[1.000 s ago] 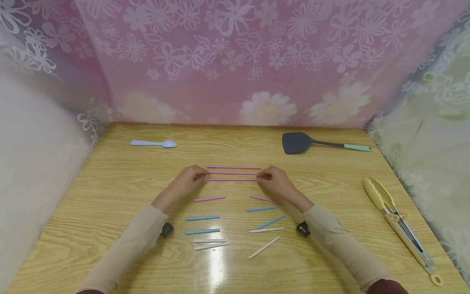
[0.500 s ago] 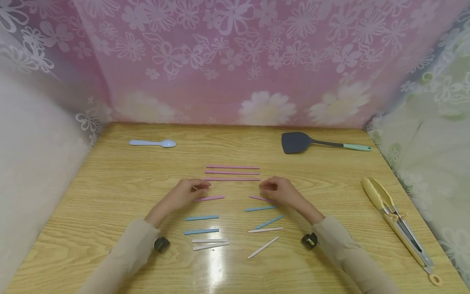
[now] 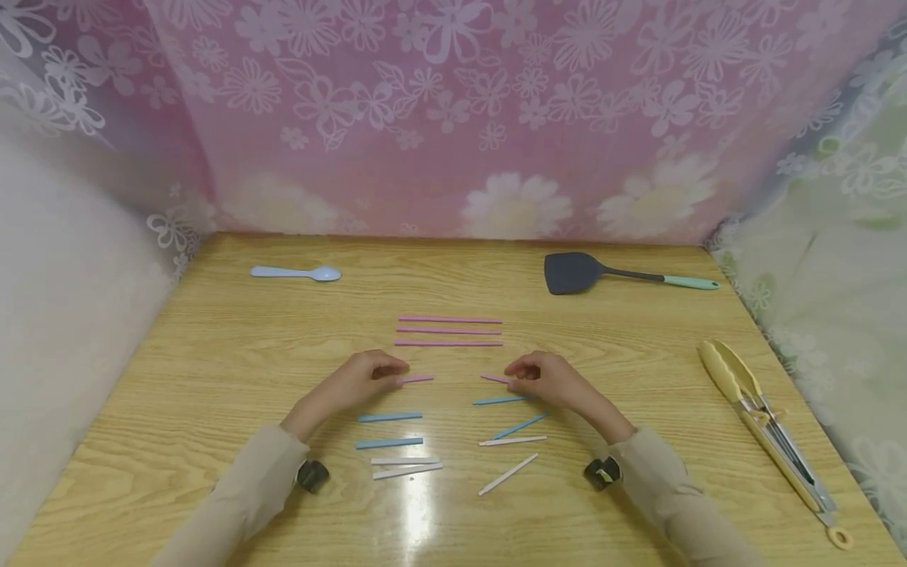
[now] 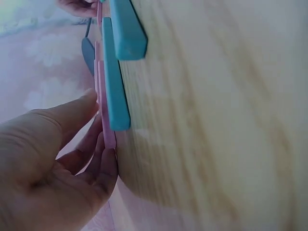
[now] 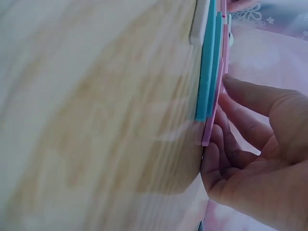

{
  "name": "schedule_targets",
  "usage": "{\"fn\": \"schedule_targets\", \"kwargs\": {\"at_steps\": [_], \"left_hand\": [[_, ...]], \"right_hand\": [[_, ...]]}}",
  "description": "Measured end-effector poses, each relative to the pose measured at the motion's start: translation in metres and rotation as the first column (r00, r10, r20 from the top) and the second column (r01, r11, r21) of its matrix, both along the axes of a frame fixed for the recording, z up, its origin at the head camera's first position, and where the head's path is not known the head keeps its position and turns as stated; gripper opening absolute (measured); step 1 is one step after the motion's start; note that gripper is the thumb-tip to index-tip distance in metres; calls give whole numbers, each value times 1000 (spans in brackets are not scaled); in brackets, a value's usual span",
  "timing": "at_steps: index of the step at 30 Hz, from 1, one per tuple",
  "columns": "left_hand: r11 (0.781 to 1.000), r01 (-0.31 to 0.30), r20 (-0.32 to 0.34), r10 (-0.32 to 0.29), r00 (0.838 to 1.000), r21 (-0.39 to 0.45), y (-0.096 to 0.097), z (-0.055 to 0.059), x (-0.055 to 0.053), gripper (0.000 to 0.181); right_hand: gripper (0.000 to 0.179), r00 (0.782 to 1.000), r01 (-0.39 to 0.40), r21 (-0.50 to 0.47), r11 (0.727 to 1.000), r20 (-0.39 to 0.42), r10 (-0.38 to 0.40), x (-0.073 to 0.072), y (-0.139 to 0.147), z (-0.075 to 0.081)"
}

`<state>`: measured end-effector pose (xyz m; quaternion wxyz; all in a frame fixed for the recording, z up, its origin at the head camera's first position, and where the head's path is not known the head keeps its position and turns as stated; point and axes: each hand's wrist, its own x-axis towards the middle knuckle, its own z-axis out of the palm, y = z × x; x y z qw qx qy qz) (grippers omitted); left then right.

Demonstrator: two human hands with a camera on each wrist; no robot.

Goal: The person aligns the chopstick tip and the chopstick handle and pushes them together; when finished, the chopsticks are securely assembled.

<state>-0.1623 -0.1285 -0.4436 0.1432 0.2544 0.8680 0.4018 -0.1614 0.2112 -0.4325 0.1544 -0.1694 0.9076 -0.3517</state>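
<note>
My left hand (image 3: 370, 373) is at the outer end of a short pink stick (image 3: 420, 379), slim like half a chopstick. In the left wrist view, the thumb stands apart from the fingers, whose tips are right at the stick's end (image 4: 110, 137). Mirroring it, my right hand (image 3: 549, 376) is over the outer end of another short pink stick (image 3: 494, 379), its fingertips beside the stick in the right wrist view. Both sticks lie on the table, their inner ends pointing at each other across a gap. Three long pink sticks (image 3: 449, 331) lie parallel beyond the hands.
Blue sticks (image 3: 390, 444) and white sticks (image 3: 407, 461) lie nearer on the left. Thinner blue sticks (image 3: 520, 426) and white sticks (image 3: 509, 474) lie on the right. A pale blue spoon (image 3: 294, 273), dark spatula (image 3: 574, 274) and yellow-tipped tongs (image 3: 765, 425) lie farther out.
Both hands have left the long pink sticks and moved toward the body, to the outer ends of the short pink ones. The sticks themselves lie where they were.
</note>
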Motion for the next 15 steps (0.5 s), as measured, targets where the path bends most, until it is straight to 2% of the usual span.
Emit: {"fn": "schedule_targets", "kwargs": {"at_steps": [6,15], "left_hand": [[999,19,-6,-19,1000,-28,-1,-1,0,26],[998,10,-45,-12,999,-58,0,-1,0,19]], "right_hand": [[18,999,-32,14,999,-27,33,0,0,-4],[8,999,-26,9,1000,-40,26,2,-2,-5]]}}
